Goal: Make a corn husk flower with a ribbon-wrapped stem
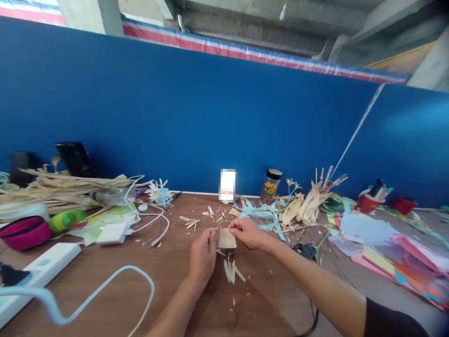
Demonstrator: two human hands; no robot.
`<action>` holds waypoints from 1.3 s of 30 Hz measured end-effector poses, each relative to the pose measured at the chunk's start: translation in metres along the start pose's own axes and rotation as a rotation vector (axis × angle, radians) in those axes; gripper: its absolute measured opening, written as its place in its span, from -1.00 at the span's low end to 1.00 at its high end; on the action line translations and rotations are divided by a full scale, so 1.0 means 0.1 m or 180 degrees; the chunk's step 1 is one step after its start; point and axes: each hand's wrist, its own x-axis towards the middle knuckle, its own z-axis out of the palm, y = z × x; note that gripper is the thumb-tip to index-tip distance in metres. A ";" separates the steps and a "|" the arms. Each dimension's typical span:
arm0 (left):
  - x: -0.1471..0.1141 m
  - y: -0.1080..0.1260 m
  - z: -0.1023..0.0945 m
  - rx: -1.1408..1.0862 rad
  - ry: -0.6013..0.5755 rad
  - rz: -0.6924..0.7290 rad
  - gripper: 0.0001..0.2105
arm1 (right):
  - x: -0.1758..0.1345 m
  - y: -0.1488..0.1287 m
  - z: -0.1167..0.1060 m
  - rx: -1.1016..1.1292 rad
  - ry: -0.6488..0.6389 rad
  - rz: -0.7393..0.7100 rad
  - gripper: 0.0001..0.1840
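Between my two hands is a small, pale, roughly square piece of dried corn husk (227, 239). My left hand (204, 250) grips its left edge, fingers closed with the thumb on top. The fingertips of my right hand (246, 232) pinch its upper right corner. Just below it on the brown table (175, 285) lie several narrow, petal-shaped husk strips (231, 271), fanned out. Small husk scraps (191, 222) are scattered around my hands.
Light blue ribbon (261, 210), a black-lidded jar (271, 186) and bunched husks (305, 206) stand behind my right hand. Coloured paper (372, 234) covers the right side. Leftward are a white power strip (42, 276), cables, a pink pouch (26, 232) and long husks (66, 185).
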 end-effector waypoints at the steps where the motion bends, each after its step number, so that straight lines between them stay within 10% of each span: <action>1: -0.03 0.03 -0.01 0.0166 -0.0023 0.0201 -0.77 | 0.02 0.03 -0.01 -0.0301 0.0162 -0.0056 -0.81; 6: -0.15 0.18 0.00 0.0611 -0.0930 0.1584 -0.78 | 0.18 0.18 -0.06 -0.0788 0.0422 0.0023 -0.79; 11: -0.17 0.22 0.01 0.0875 -0.1241 0.2037 -0.77 | 0.37 0.28 -0.06 -0.1203 0.0531 0.0251 -0.75; 27: -0.16 0.21 0.02 0.0946 -0.1169 0.1961 -0.72 | 0.76 0.07 0.21 -0.1557 0.0102 -0.0189 -0.80; 39: -0.15 0.17 0.06 0.0727 -0.0975 0.1600 -0.78 | 0.81 0.11 0.14 0.0322 0.0226 -0.0094 -0.80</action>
